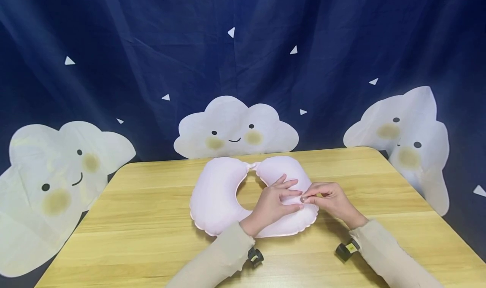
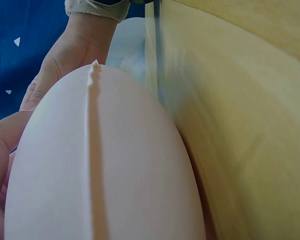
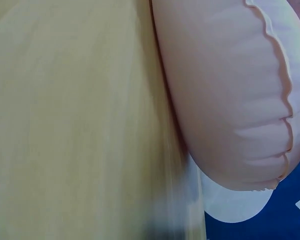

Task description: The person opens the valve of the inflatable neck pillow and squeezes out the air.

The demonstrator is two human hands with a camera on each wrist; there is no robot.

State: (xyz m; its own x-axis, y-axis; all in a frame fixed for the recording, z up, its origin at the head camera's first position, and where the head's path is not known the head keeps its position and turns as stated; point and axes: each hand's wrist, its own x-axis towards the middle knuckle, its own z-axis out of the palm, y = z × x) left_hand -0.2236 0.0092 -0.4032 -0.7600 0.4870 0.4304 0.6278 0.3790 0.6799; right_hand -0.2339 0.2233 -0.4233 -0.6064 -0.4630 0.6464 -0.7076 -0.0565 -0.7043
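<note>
A puffed-up, pale pink U-shaped neck pillow (image 1: 218, 191) lies on the wooden table in the head view, with its two ends pointing away from me. On the pillow's right arm, my left hand (image 1: 269, 205) rests with its fingers spread; its index finger and thumb reach to either side of a small valve (image 1: 303, 199). From the right, my right hand (image 1: 334, 199) pinches that valve between thumb and index finger. Fine detail of the valve is too small to make out. The pillow's seamed edge (image 2: 92, 150) fills the left wrist view, hiding much of the hands.
Under the pillow is the light wooden table (image 1: 144, 212). Behind it hangs a dark blue curtain (image 1: 197, 47) with white clouds and triangles. A small black camera (image 1: 256, 257) sits at the left wrist, another black camera (image 1: 346, 251) at the right.
</note>
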